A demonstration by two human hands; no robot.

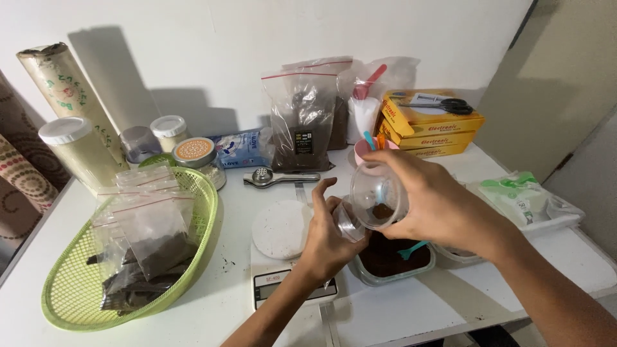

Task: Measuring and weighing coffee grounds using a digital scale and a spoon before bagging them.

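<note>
Surface: white table [450, 308], scale [283, 270] near centre.
Right hand [437, 205]: closed round clear cup [379, 196], tipped leftward.
Left hand [331, 241]: pinching small bag [350, 222] just below the cup's mouth.

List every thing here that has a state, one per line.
Clear cup: tilted, brown powder inside, held by right hand.
Small bag: open, held by left hand.
Tub: open, brown powder inside.
Green basket: holds sealed bags of powder.
Big bag: sealed, upright.
Jars: lidded.
</note>
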